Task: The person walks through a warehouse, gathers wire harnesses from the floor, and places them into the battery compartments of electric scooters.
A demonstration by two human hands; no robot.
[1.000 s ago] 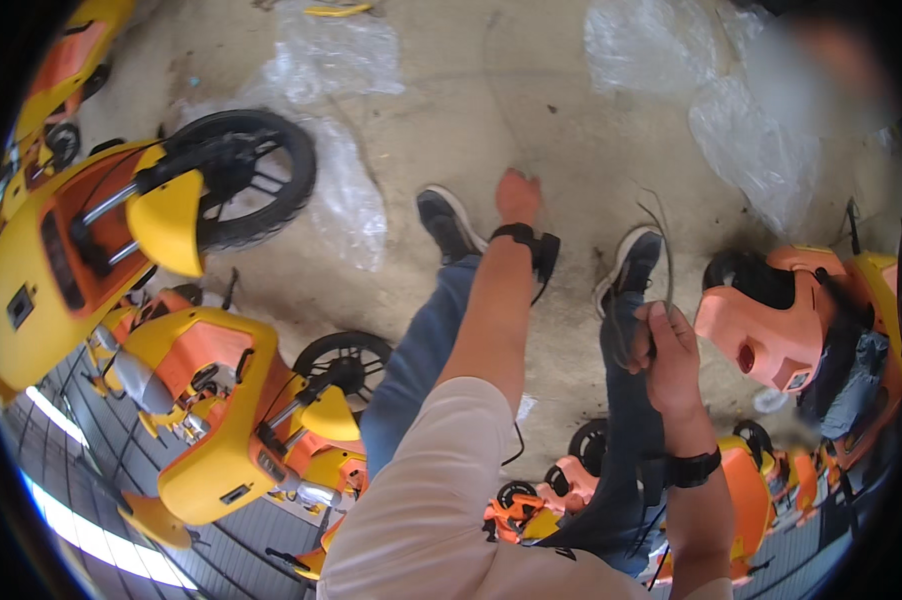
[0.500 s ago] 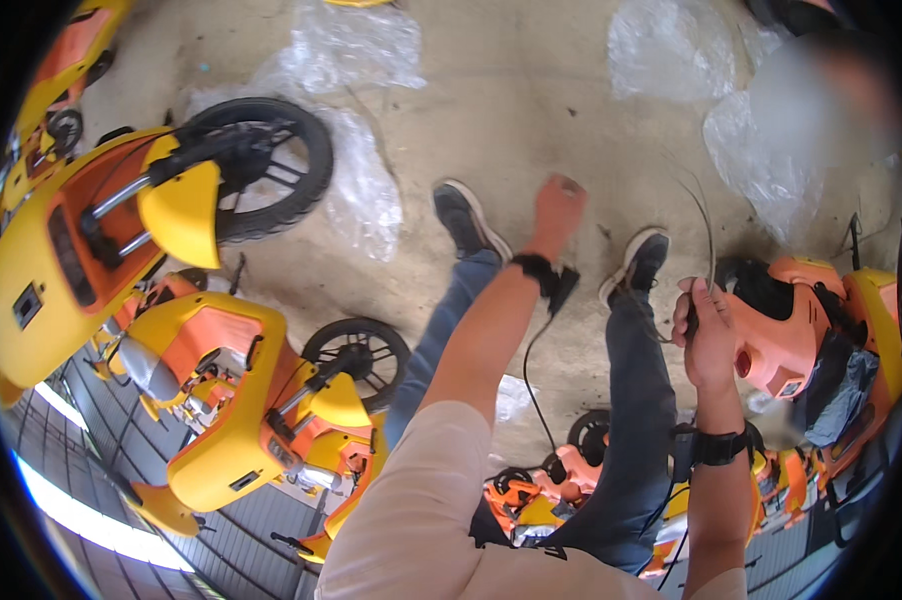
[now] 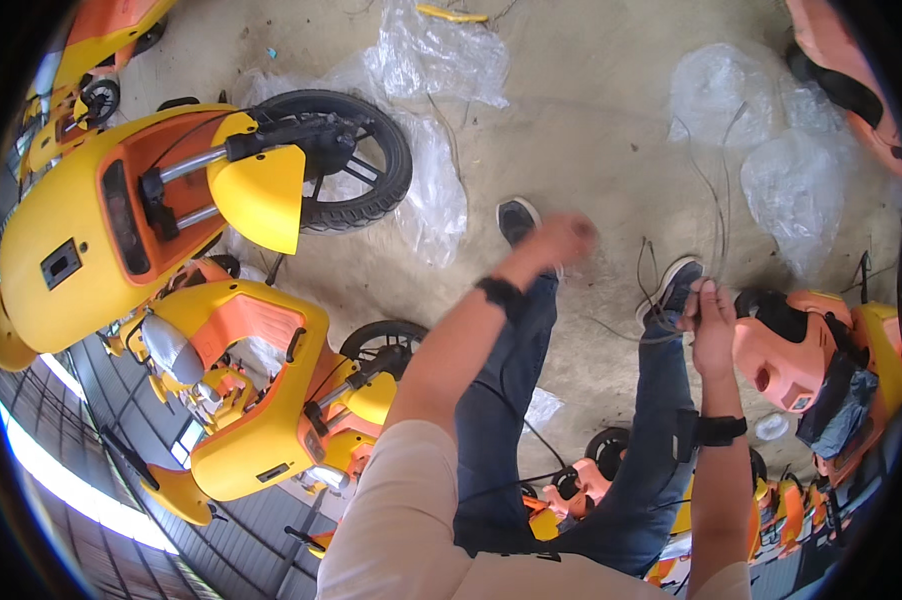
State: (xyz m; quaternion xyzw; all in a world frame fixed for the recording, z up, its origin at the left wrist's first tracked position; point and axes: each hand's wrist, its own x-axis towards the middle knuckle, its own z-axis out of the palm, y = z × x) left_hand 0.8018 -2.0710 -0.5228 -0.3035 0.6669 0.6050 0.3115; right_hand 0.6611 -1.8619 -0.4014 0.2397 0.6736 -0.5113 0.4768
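My right hand (image 3: pixel 712 325) pinches a bundle of thin grey cables (image 3: pixel 723 215). Their loose ends rise from the fingers, and a loop hangs to the left over my right shoe (image 3: pixel 676 290). Out in front of my left shoe (image 3: pixel 517 220) is my left hand (image 3: pixel 563 242), smeared by motion so its fingers do not read clearly. Nothing can be made out in it. A black strap is round each wrist, and a dark cord runs down near the left thigh.
Yellow and orange scooters (image 3: pixel 66 235) lie on their sides to the left, one black front wheel (image 3: pixel 361 165) reaching inward. An orange scooter part (image 3: pixel 786 350) stands close right of my right hand. Clear plastic sheets (image 3: pixel 796 200) are spread on the concrete floor (image 3: pixel 581 110).
The whole view has shifted, moving the scooters rightward. My left hand has moved slightly lower and blurred. The cables in my right hand now spread wider, with a loop over the shoe.
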